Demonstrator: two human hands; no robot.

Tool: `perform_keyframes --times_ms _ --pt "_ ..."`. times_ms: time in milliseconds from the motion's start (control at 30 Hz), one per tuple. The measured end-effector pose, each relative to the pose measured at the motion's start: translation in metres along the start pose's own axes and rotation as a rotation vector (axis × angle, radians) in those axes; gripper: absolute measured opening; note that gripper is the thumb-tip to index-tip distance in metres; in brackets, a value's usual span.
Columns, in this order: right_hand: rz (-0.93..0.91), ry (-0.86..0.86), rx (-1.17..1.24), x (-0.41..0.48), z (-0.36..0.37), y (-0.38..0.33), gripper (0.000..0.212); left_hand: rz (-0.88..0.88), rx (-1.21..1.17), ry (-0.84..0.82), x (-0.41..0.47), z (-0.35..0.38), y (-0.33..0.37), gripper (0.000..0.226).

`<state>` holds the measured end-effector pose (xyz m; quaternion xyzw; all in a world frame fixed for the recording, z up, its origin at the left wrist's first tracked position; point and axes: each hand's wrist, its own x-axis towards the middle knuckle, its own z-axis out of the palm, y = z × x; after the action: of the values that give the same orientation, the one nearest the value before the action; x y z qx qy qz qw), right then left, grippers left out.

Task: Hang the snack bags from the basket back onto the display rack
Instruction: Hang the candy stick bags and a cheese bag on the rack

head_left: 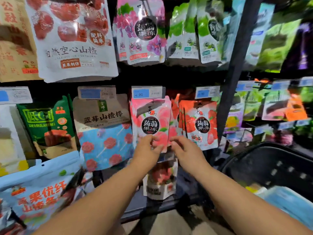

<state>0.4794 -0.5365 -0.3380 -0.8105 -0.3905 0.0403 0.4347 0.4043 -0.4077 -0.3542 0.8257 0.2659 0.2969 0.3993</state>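
- Head view: the pink peach jelly bag [150, 116] sits on the display rack [237, 65], its top edge tucked just under the 4.90 price tag [148, 92] and right beside the strawberry jelly bag [201, 122]. Whether its hang hole is already on the peg is hidden behind the tag.
- Handling, as a judgement: it is a glossy film pouch, probably light to middling in weight. The flat panels are soft and crinkly, and the contents look lumpy and loose, so they would shift toward the bottom.
- The film looks slick, so a pinch on the sealed side seams or the bottom gusset should hold better than flat pressure on the face. To thread the peg, the better place to hold is the stiff header strip near the hole.
- Nothing about it looks fragile, though a hard tug could tear the hole.
- The left hand [147, 150] reaches up and forward with the forearm straight, pinching the bag's lower edge between thumb and fingers.
- The right hand [186, 151] mirrors it at the lower right corner, fingers loosely curled. I cannot tell whether it is gripping the bag or only brushing it.
- The black basket [279, 160] is low on the right, with a blue pack [288, 200] inside.
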Motion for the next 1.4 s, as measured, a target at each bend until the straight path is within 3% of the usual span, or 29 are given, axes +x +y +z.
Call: perform_keyframes --times_ms 200,333,600,833,1000,1167,1233,1300,1400 --pt "0.176 0.163 -0.105 -0.025 -0.078 0.079 0.025 0.054 -0.083 -0.305 -0.027 0.103 0.054 0.004" --pt "0.310 0.194 -0.239 -0.052 -0.137 0.133 0.025 0.198 -0.017 -0.432 -0.041 0.166 0.085 0.008" --pt "0.597 0.054 -0.363 -0.118 -0.215 0.235 0.009 0.387 0.134 -0.698 -0.050 0.251 0.112 0.005" --pt "0.749 -0.236 -0.523 -0.139 -0.229 0.307 0.024 0.415 0.321 -0.754 -0.038 0.279 0.111 0.012" --pt "0.817 -0.223 -0.608 -0.153 -0.228 0.341 0.040 0.396 0.422 -0.830 -0.036 0.286 0.110 0.020" --pt "0.988 -0.095 -0.599 -0.161 -0.242 0.352 0.080 0.387 0.463 -0.867 -0.038 0.289 0.108 0.022" --pt "1.070 -0.116 -0.597 -0.171 -0.248 0.358 0.090 0.384 0.466 -0.884 -0.040 0.289 0.108 0.022" --pt "1.152 -0.195 -0.557 -0.180 -0.252 0.362 0.087 0.380 0.460 -0.898 -0.041 0.289 0.107 0.022" --pt "1.148 -0.208 -0.556 -0.186 -0.255 0.363 0.066 0.372 0.457 -0.913 -0.042 0.289 0.104 0.022"
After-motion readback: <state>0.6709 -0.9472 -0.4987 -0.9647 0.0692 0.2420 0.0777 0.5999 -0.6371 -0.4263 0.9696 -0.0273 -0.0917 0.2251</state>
